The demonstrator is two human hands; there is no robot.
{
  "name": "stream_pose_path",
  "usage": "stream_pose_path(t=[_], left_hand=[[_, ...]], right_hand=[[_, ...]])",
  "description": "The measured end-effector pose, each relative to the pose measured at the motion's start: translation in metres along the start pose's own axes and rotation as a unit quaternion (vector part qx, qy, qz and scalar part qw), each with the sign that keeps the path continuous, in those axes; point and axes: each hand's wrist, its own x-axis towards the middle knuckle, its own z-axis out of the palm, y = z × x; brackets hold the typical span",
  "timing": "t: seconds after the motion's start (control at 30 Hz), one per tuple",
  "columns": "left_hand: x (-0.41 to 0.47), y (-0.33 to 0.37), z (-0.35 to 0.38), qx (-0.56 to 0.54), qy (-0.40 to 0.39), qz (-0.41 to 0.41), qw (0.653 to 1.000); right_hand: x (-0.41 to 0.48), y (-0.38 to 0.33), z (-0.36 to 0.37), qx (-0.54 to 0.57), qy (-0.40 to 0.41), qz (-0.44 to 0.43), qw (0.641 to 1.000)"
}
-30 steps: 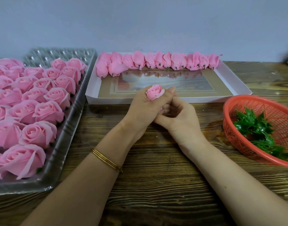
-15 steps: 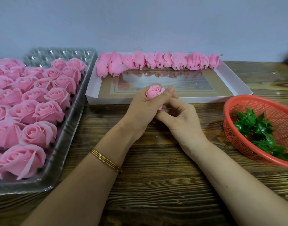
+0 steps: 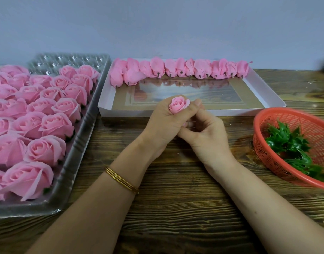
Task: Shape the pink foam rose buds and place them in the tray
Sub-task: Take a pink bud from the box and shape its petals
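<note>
Gripped in left hand [image 3: 163,125]: small pink foam rose bud [image 3: 178,105], barely moved; right hand [image 3: 207,136] pinching its base, fingers edged upward. Shaping unfinished; next, into white cardboard tray [image 3: 240,112] at twelve o'clock.

Plain grey-blue wall [image 3: 157,24] behind dark wooden table [image 3: 175,208].

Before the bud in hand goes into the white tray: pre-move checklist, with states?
1. Left hand grips rose bud, petals up: ok.
2. Right hand at the bud's base, what it pinches is hidden: cannot tell.
3. Bud shaping finished: cannot tell.
4. White tray has bare floor in front of the row of buds: ok.
5. Nothing lies between the hands and the tray: ok.
6. Red basket apart from the hands: ok.
</note>
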Motion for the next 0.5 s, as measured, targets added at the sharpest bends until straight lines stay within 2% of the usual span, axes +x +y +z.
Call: stream_pose_path(t=[0.23, 0.5], left_hand=[[0.0014, -0.0015, 0.0001, 0.01, 0.007, 0.01, 1.0], [0.0007, -0.0023, 0.003, 0.006, 0.007, 0.015, 1.0]], right_hand=[[-0.0017, -0.0031, -0.0017, 0.005, -0.018, 0.005, 1.0], [-0.0008, -0.0006, -0.0004, -0.002, 0.028, 0.014, 1.0]])
